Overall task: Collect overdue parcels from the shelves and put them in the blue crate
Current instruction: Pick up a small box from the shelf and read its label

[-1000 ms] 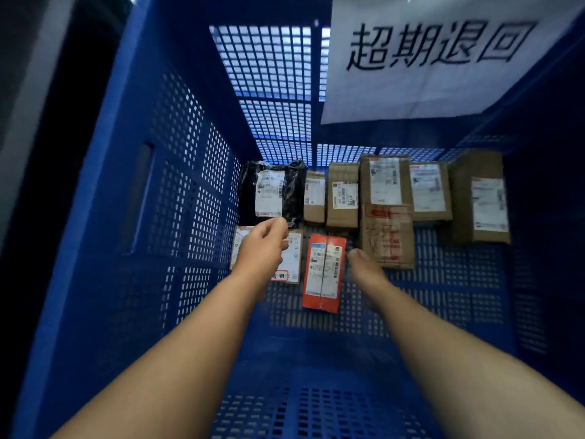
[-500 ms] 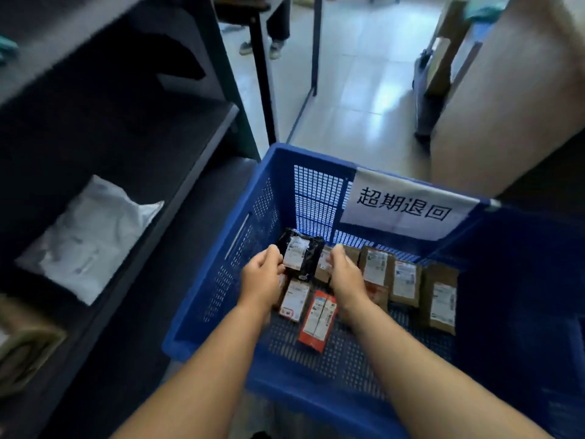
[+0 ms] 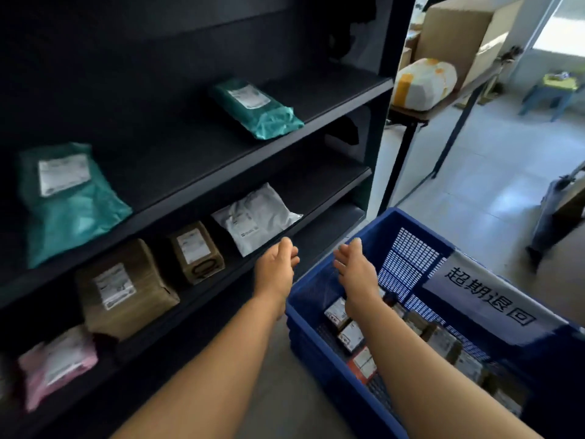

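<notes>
The blue crate point(image 3: 316, 337) stands on the floor at lower right with several small labelled parcels point(image 3: 351, 337) inside and a white sign point(image 3: 487, 299) on its far wall. My left hand point(image 3: 277, 264) hovers empty, fingers relaxed, just in front of the dark shelf unit point(image 3: 316, 182), near a white mailer bag point(image 3: 256, 217). My right hand point(image 3: 356, 267) hangs over the crate's left rim, open and empty. On the shelves lie two teal bags point(image 3: 258, 106) point(image 3: 68, 198), two brown boxes point(image 3: 198, 251) point(image 3: 123, 289) and a pink bag point(image 3: 57, 362).
A black-legged table point(image 3: 424, 115) behind the shelf end carries a white and yellow wrapped bundle point(image 3: 424, 82) and large cardboard boxes point(image 3: 459, 36). Tiled floor point(image 3: 474, 185) lies beyond the crate. A dark object point(image 3: 557, 213) stands at the right edge.
Both hands have lifted out of the crate with nothing in them. My view swung up and left from the crate's inside to the shelves.
</notes>
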Demonstrator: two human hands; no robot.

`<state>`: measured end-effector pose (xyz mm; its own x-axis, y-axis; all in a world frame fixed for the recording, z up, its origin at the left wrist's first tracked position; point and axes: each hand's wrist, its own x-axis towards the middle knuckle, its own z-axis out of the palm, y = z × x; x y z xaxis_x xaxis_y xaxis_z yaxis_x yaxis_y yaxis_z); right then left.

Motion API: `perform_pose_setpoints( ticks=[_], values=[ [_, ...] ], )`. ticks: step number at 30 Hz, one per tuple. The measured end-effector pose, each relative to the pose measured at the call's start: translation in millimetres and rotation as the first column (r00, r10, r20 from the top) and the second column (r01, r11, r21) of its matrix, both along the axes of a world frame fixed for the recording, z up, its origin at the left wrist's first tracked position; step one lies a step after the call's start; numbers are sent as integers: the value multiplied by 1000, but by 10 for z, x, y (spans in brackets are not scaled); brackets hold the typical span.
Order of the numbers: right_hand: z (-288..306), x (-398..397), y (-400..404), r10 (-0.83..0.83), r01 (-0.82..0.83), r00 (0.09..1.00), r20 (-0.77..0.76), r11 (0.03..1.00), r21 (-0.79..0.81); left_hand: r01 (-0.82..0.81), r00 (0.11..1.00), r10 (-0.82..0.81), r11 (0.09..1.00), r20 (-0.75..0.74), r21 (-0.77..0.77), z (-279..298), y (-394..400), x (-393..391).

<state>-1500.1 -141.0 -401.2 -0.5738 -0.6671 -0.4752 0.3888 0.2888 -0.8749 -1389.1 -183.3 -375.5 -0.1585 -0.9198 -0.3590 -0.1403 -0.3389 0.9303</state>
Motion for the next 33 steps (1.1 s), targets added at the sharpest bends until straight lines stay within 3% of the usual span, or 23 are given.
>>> perform_pose_setpoints(
  ticks=[9,19,33],
  values=[
    [504,1882,-1,262,-265,964,-51,962,-62,-283,959,282,959,-44,-30,423,385,1979],
    [655,4236,353,556,-550,831,19,826,-124,-596,802,594,803,-65,-23,580,1105,4172],
    [584,6264,667,795,-796,605,-43,603,-54,-804,591,802,594,-87,14,455,1725,6043]
  ],
)
